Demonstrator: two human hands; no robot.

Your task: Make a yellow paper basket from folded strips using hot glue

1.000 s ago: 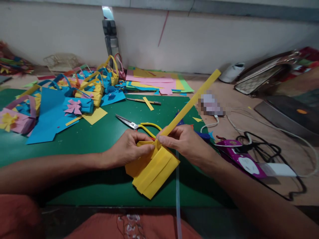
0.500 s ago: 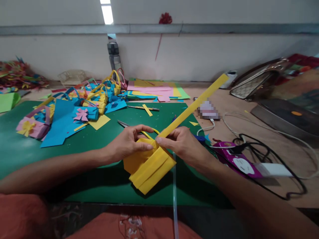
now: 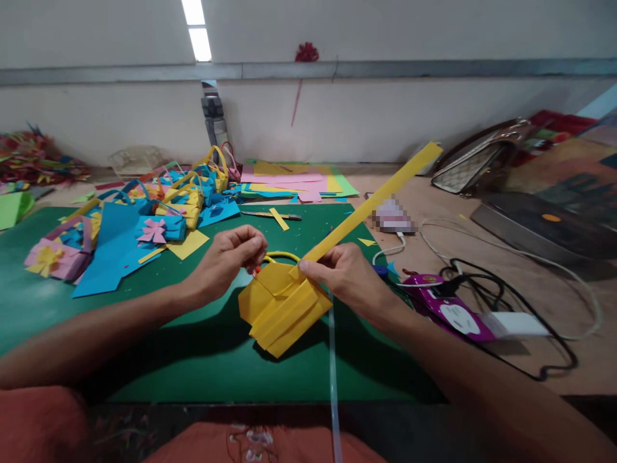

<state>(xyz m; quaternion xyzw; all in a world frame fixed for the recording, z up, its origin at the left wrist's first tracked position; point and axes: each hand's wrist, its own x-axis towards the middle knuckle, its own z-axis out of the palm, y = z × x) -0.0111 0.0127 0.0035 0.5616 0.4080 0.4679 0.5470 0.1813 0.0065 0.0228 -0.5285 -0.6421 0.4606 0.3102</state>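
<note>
My right hand (image 3: 344, 270) pinches a yellow paper strip (image 3: 373, 202) at the upper corner of a folded yellow paper basket (image 3: 282, 315). The strip slants up to the right, and the basket is tilted just above the green mat. My left hand (image 3: 238, 254) is off the basket, to its upper left, with fingers curled and the thumb pressed to them. What it holds, if anything, is hidden. Behind the basket shows a yellow scissors handle (image 3: 282, 255), close to my left fingertips; the blades are hidden. A clear glue stick (image 3: 333, 373) hangs over the table's front edge.
Finished paper baskets (image 3: 62, 251) in several colours stand left on the green mat (image 3: 193, 379), beside blue paper (image 3: 110, 244). Coloured sheets (image 3: 299, 180) and a craft knife (image 3: 270, 215) lie at the back. A phone (image 3: 393, 215), purple power strip (image 3: 453, 305) and cables are at right.
My left hand has let go of the basket and moved up and left towards the scissors, its fingers curling. My right hand keeps its pinch on the strip. The view has shifted slightly.
</note>
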